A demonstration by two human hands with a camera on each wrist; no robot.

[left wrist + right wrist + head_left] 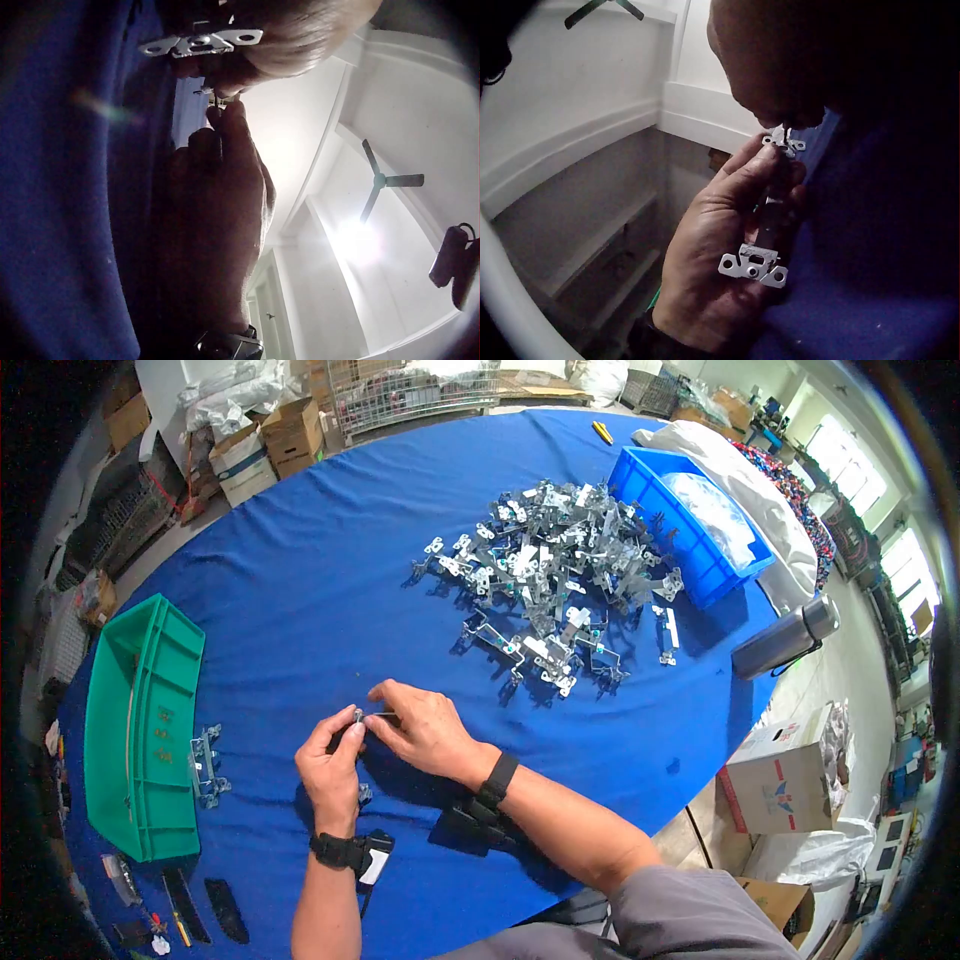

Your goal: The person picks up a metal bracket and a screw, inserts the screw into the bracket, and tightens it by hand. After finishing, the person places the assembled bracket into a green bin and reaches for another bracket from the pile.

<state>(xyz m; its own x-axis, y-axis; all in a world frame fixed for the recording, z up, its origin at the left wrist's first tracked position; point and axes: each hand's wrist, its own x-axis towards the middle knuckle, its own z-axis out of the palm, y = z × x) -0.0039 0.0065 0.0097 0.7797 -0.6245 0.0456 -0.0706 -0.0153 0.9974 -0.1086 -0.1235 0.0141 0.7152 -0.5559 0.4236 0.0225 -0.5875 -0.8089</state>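
My left hand (330, 770) grips a metal bracket (757, 266) lengthwise along its palm and fingers, thumb near the far end. Beside its wrist, the bracket's lower end (365, 793) shows in the head view; the left wrist view has that end (201, 43) beside the left hand (307, 37). My right hand (430, 732) meets the left fingertips at the upper end, thumb and forefinger pinching a thin metal piece (386, 713). In the right wrist view, the right hand (772, 67) covers much of this contact; the left hand (705, 247) lies below it.
A heap of metal brackets (560, 560) lies beside a blue bin (690, 525) and a steel bottle (785, 638). At left, loose brackets (208, 767) lie by a green bin (165, 730). A black-and-white object (376, 860) sits by the left wrist; small tools lie front left.
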